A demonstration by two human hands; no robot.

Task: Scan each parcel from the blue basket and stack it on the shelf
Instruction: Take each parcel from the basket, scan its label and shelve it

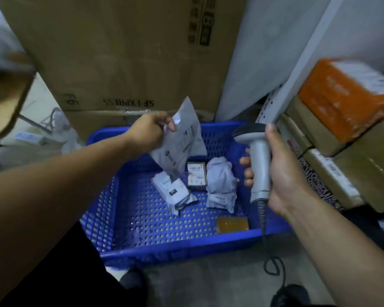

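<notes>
My left hand [150,131] pinches the top edge of a flat grey mailer bag [182,142] and holds it above the blue basket [177,247]. A grey barcode scanner [258,160] sits in my right hand [282,173], head pointing left toward the bag. Inside the basket lie a grey wrapped parcel [173,191], a small dark box with a white label [196,175], a crumpled grey parcel [222,185] and a small tan box [232,224]. The shelf [297,80] stands at the right with stacked boxes.
A large brown carton [124,54] stands behind the basket. An orange-taped box [341,96] tops cardboard boxes [353,171] on the shelf. The scanner's coiled cable [268,255] hangs to the floor. A wooden chair seat [5,96] is at the left. My shoes [133,282] are below.
</notes>
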